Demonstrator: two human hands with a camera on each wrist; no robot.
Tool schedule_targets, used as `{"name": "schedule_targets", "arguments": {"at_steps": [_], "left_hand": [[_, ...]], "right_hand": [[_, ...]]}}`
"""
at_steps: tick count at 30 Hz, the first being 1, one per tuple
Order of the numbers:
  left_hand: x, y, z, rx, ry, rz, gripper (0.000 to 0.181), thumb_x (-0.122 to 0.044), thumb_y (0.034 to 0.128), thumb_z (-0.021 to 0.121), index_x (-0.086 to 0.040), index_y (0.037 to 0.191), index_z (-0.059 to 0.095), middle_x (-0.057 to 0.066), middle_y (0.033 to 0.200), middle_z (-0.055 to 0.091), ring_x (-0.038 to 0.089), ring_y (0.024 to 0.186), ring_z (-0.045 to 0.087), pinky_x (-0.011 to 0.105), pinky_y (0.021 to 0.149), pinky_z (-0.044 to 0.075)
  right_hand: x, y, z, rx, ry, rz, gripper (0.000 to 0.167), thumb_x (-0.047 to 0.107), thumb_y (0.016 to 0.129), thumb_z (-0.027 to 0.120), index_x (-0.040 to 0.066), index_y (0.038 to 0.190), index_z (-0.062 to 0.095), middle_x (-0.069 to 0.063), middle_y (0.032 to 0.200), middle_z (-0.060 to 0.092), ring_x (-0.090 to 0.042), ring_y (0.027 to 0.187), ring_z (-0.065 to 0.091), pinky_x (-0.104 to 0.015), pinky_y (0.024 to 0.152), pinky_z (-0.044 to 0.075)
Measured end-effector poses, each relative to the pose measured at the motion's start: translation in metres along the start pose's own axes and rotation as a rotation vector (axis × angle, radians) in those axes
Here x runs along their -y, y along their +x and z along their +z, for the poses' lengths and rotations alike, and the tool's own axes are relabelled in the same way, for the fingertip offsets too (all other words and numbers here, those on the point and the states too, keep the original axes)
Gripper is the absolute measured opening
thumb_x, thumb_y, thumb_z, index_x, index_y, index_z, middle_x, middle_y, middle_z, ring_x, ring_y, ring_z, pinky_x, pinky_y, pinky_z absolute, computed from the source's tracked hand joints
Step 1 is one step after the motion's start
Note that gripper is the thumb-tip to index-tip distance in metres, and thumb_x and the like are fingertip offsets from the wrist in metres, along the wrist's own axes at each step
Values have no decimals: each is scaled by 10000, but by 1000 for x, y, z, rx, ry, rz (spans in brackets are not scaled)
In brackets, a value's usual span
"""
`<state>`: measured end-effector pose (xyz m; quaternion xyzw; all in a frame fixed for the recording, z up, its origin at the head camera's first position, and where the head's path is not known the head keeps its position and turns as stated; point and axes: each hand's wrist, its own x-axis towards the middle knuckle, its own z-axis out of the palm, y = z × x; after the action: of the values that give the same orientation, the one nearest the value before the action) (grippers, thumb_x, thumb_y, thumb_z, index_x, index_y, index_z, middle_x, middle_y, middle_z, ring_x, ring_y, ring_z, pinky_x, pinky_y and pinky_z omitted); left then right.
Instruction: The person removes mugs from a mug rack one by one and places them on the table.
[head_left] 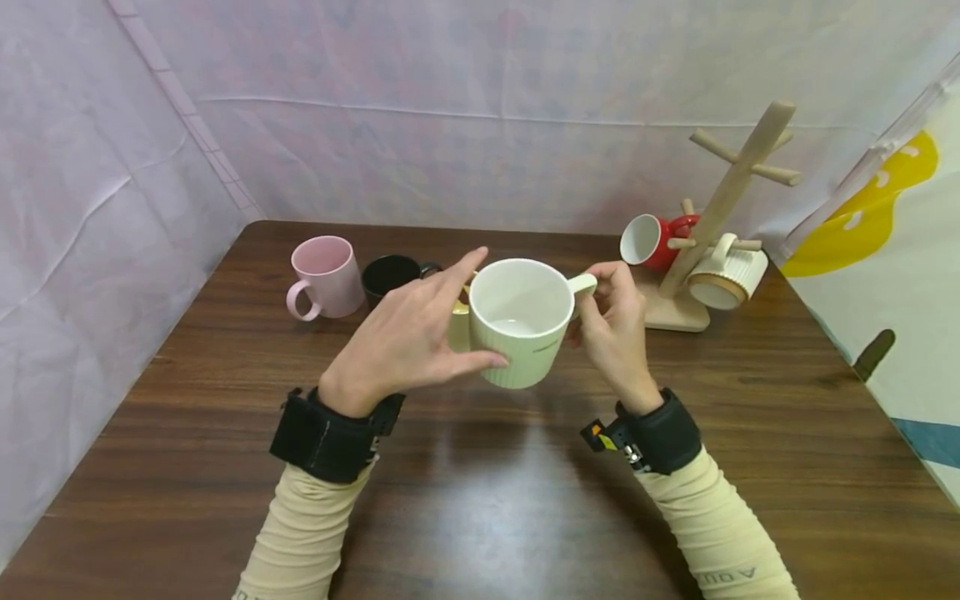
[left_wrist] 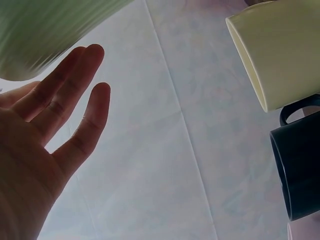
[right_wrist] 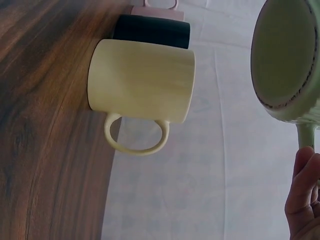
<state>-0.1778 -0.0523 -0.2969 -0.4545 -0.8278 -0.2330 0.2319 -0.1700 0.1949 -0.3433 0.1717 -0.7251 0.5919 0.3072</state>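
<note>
A light green ribbed mug [head_left: 525,358] with a white inside is held above the table, mouth up in the head view. My right hand [head_left: 617,333] pinches its handle [head_left: 583,285]. At its other side is my left hand [head_left: 408,337], fingers extended, its thumb against or close beside the mug's front. In the left wrist view the fingers [left_wrist: 75,100] look fairly straight and spread, near the ribbed wall. From the right wrist view I see the mug's underside [right_wrist: 282,55]. Behind it a yellow mug [right_wrist: 142,80] stands on the table, mostly hidden in the head view.
A pink mug [head_left: 337,283] and a black mug [head_left: 390,275] stand at the back left. On the right a wooden mug rack [head_left: 712,221] carries a red mug [head_left: 660,242] and a white ribbed mug [head_left: 738,271]. Cloth [head_left: 480,167] hangs behind the brown table [head_left: 187,433].
</note>
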Motion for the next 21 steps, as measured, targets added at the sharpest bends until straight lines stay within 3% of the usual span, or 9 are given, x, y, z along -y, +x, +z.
{"name": "schedule_targets", "arguments": {"at_steps": [8, 16, 21], "left_hand": [[-1, 1, 1, -6, -43, 17, 1111, -504, 723, 892, 82, 1500, 356, 259, 1388, 562, 337, 1097, 646, 458, 866, 551], [-3, 2, 3, 11, -107, 0, 1138, -496, 692, 914, 75, 1500, 353, 251, 1350, 575, 319, 1079, 633, 441, 834, 560], [-4, 2, 3, 31, -102, -6, 1154, -517, 675, 915, 68, 1500, 360, 251, 1296, 592, 320, 1058, 633, 435, 785, 573]], "right_hand": [[2, -3, 4, 7, 20, 29, 65, -130, 959, 483, -90, 1005, 458, 89, 733, 627, -88, 418, 533, -242, 356, 432], [5, -4, 8, 23, 26, 28, 77, -131, 957, 488, -93, 1014, 454, 59, 733, 611, -84, 420, 522, -263, 353, 426], [4, -5, 9, 30, 13, 11, 79, -139, 944, 485, -119, 1013, 454, -6, 717, 603, -86, 417, 520, -248, 354, 423]]}}
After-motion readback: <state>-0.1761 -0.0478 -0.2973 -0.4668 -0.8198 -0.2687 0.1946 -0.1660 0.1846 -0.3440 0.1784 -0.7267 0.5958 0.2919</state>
